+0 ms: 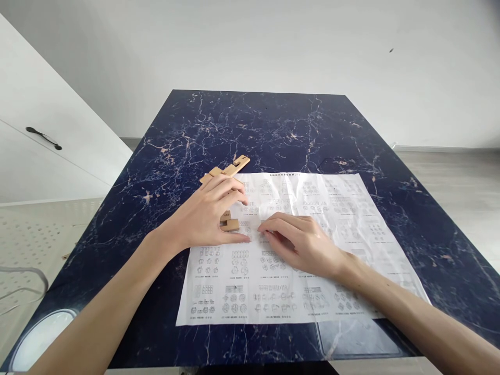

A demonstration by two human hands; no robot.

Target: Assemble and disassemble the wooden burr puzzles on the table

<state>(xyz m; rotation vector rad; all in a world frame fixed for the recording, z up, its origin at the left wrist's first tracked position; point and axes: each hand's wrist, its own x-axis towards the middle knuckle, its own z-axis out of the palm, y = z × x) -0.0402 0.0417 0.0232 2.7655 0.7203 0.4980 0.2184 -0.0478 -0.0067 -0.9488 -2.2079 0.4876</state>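
My left hand (207,213) is spread over the left edge of a creased paper sheet (250,271), its thumb stretched out and apart from the curved fingers. In the gap between them shows a small notched wooden puzzle piece (230,225) with a dark mark; my palm hides part of it. Just beyond the knuckles, several more wooden pieces (236,165) lie together at the sheet's far left corner, partly covered by the hand. My right hand (299,239) rests on the middle of the sheet, fingers curled together; whether anything is between the fingertips is hidden. Small printed diagrams cover the paper.
The dark blue marbled table (258,125) reaches toward a pale wall. A white cabinet with a black handle (44,138) stands at the left. At the near left corner lies a pale round shape (42,338); a glossy flat panel (359,338) sits by the front edge.
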